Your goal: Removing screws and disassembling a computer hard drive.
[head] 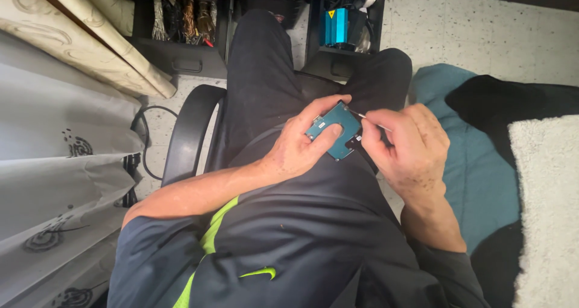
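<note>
Closest to me is the dark shirt [289, 242] with its lime-green stripe, and beyond it both forearms reach out over my lap where I sit in a black armchair [188, 130]. Left hand [301, 145] is closed around a small hard drive [333, 129], circuit-board side up and teal in colour, thumb lying across the near face and fingers wrapped round the far edge, so the drive sits tilted above my thighs, roughly in the middle of the scene. Right hand [404, 142] is pinched narrow around a thin metal tool [360, 115], probably a fine screwdriver, whose tip touches the drive's far right corner. I judge the drive to be a stiff, flat slab, light enough for one hand but dense for its size; its metal sides should give a firm hold, while the exposed board looks fragile and is better left untouched, so gripping by the long edges seems right. Smooth casing could slip if the tool pushes hard. To my left hangs pale patterned cloth [60, 163]; far ahead, dark bins [181, 49] hold cables and a blue device [336, 26] on a speckled floor. To my right lie a teal cushion [476, 169], a black cloth [512, 103] and a pale woolly rug [549, 205].
</note>
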